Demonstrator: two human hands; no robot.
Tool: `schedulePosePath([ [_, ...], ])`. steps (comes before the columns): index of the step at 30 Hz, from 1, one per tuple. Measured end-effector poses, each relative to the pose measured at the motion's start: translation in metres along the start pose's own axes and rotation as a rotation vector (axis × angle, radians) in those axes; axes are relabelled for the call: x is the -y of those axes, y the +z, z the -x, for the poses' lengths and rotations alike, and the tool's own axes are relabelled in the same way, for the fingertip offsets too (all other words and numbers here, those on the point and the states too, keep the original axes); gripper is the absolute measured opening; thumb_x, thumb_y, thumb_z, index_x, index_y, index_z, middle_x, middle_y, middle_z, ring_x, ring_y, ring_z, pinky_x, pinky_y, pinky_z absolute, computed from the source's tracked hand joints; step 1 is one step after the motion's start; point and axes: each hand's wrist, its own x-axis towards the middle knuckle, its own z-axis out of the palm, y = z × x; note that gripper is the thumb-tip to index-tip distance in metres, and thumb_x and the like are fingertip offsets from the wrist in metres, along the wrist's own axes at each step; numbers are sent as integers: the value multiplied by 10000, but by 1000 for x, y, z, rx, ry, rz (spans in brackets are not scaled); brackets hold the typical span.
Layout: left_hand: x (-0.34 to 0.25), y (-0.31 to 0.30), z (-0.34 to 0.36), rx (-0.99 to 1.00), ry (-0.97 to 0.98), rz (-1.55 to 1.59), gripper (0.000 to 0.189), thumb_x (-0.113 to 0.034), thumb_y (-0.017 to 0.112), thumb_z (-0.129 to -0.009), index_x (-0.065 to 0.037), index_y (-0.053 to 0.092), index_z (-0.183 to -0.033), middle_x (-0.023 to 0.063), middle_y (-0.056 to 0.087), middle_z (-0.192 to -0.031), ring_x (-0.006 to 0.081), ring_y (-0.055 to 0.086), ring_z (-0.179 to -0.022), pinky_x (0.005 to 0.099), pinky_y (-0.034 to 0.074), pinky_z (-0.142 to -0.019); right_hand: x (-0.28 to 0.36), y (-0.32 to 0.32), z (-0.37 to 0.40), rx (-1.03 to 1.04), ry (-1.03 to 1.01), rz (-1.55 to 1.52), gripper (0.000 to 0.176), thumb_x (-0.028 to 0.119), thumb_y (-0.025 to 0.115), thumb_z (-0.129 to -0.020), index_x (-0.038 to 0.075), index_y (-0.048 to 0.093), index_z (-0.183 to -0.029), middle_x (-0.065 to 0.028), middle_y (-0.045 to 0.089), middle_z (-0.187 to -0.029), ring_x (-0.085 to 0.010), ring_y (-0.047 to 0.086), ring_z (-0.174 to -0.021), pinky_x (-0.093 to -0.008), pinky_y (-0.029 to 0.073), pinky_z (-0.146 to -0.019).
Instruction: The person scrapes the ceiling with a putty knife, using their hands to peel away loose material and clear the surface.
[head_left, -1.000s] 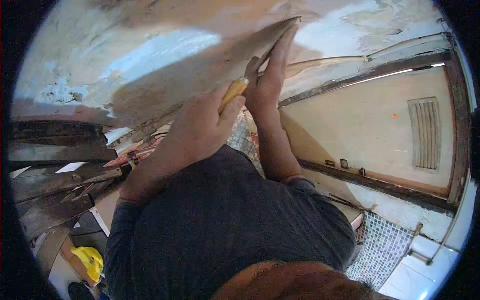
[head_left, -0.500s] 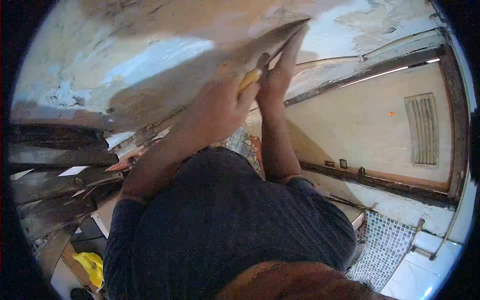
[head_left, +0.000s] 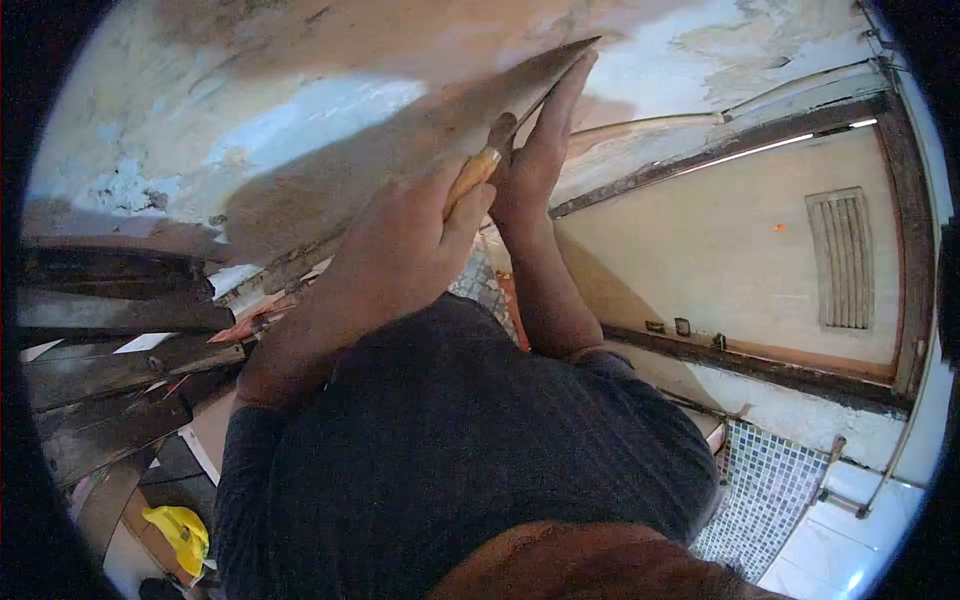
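My left hand point(head_left: 405, 235) is wrapped round the yellowish wooden handle of a trowel point(head_left: 472, 182). Its pointed metal blade lies close against a patchy, stained plaster wall point(head_left: 320, 115), with the tip toward the upper right. On the blade's right side, my right hand point(head_left: 535, 160) is stretched out, its fingers lying along the edge near the tip. The blade overlaps a broad dark shadow on the plaster, so its far edge is hard to separate from it.
A dark-framed light panel with a slatted vent point(head_left: 840, 260) is on the right. Dark wooden boards point(head_left: 120, 370) are stacked at left, above a yellow item point(head_left: 178, 540). Small mosaic tiles point(head_left: 765, 490) show at lower right. A pipe point(head_left: 650, 128) runs along the wall.
The trowel and both hands have shifted a little to the left and slightly down across the plaster. My left hand keeps its hold on the handle.
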Motion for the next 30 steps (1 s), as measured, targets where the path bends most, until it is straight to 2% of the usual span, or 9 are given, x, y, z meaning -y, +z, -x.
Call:
schedulePosePath([
  [3, -9, -6, 10, -132, 84, -50, 335, -252, 551, -962, 42, 585, -1119, 303, 636, -822, 487, 634, -822, 528, 488, -737, -5, 5, 14, 28, -16, -17, 816, 100, 538, -886, -33, 75, -1545, -288, 95, -1599, -424, 120, -1487, -449, 150, -1202],
  [9, -8, 0, -8, 46, -70, -77, 360, -252, 553, -958, 51, 570, -1151, 313, 641, -839, 489, 640, -847, 531, 491, -742, -13, -3, -1, -14, -42, 64, 804, 75, 541, -893, -41, 78, -1540, -295, 109, -1594, -439, 161, -1476, -485, 197, -1182],
  [14, -7, -4, 0, -74, 89, -88, 377, -259, 550, -960, 60, 563, -1161, 312, 635, -826, 505, 623, -844, 529, 492, -747, -13, -1, 5, 12, -114, 65, 780, 162, 522, -937, -53, 72, -1536, -293, 88, -1599, -433, 124, -1484, -462, 164, -1194],
  [17, -6, 2, -17, 62, -33, -66, 364, -256, 555, -956, 49, 569, -1154, 315, 640, -908, 506, 617, -886, 530, 486, -780, -9, -8, -2, 0, 24, -21, 786, 162, 530, -935, -56, 75, -1536, -291, 100, -1598, -438, 144, -1479, -455, 179, -1191],
  [19, -7, -1, -12, 10, 40, -62, 349, -253, 555, -955, 46, 575, -1133, 318, 637, -932, 507, 613, -899, 532, 482, -787, -11, -11, -4, 14, -27, 47, 849, 47, 528, -825, -104, 55, -1513, -373, 74, -1560, -515, 127, -1451, -482, 165, -1195],
  [24, -12, 2, -16, 7, 33, -76, 326, -254, 554, -955, 50, 590, -1067, 320, 631, -935, 508, 610, -900, 536, 477, -779, -12, -11, -4, 28, -21, 81, 790, 41, 484, -865, -83, 63, -1522, -369, 86, -1560, -504, 137, -1452, -457, 174, -1197],
  [26, -1, 19, -38, -110, 212, -44, 323, -255, 550, -958, 51, 600, -1048, 315, 630, -906, 503, 614, -894, 535, 480, -771, -27, -12, -10, -83, -7, 93, 830, 233, 608, -926, -50, 119, -1535, -292, 155, -1586, -405, 207, -1470, -430, 230, -1178],
  [28, -3, 17, -37, -93, 200, -29, 331, -264, 551, -963, 53, 602, -1038, 308, 632, -890, 492, 623, -865, 520, 482, -757, -27, -15, -7, -77, 21, 134, 857, 215, 637, -907, -59, 118, -1531, -303, 171, -1578, -419, 223, -1461, -423, 240, -1174],
  [30, -6, 5, -22, 4, 47, -6, 335, -274, 548, -967, 49, 598, -1038, 303, 630, -877, 480, 630, -845, 505, 480, -740, -18, -18, -2, 25, 8, 98, 841, -18, 528, -806, -76, 89, -1521, -361, 103, -1560, -504, 164, -1445, -450, 203, -1190],
])
